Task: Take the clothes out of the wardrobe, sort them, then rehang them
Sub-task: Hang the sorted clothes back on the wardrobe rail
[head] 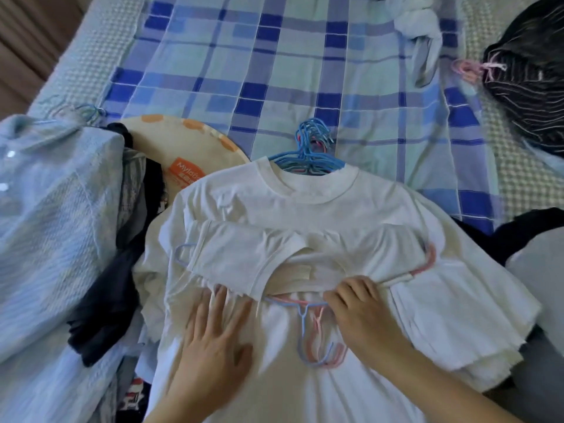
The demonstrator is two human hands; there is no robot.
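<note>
Sorting looks like the step in hand, because the clothes are out of the wardrobe and lie in piles on the bed [305, 71].

At the far left side lies a light blue shirt [52, 224], with dark clothes [103, 300] just beside it. Next comes the white pile [305, 209] in the near middle, right in front of the person. The left hand [210, 340] lies flat on the white cloth with its fingers spread, pressing it down. Just right of it, blue and pink hangers [317, 331] stick out from the white shirts, hooks pointing near. The right hand [360, 303] has curled fingers that pinch a fold of white cloth close to the hanger bar. More blue hangers [311, 148] poke out at the far end of the pile. At the far right lies a black striped top [534, 87] on a pink hanger [467, 68].

I think the next move is to make the top shirt smooth on its hanger. That needs one hand holding the pile down so only one shirt moves. Hanging back up is not yet done.
</note>
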